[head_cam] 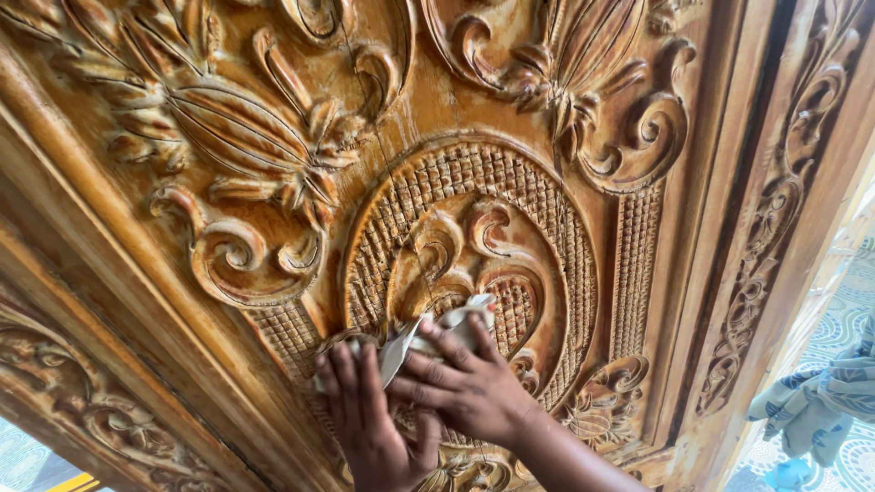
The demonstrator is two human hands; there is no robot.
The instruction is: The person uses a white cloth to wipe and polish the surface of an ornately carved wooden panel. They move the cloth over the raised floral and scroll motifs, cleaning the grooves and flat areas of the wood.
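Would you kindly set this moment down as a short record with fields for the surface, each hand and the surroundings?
Surface: carved wooden panel, golden-brown, with scrolls, leaves and a cross-hatched oval medallion
Right hand: fingers pressing a folded sheet of sandpaper against the medallion's lower carving
Left hand: flat on the panel beside it, fingertips at the sheet's edge
Surroundings: patterned blue cloth at lower right, patterned floor behind it

Patterned floor (843, 342) in daylight, blue printed cloth (825, 396) at right
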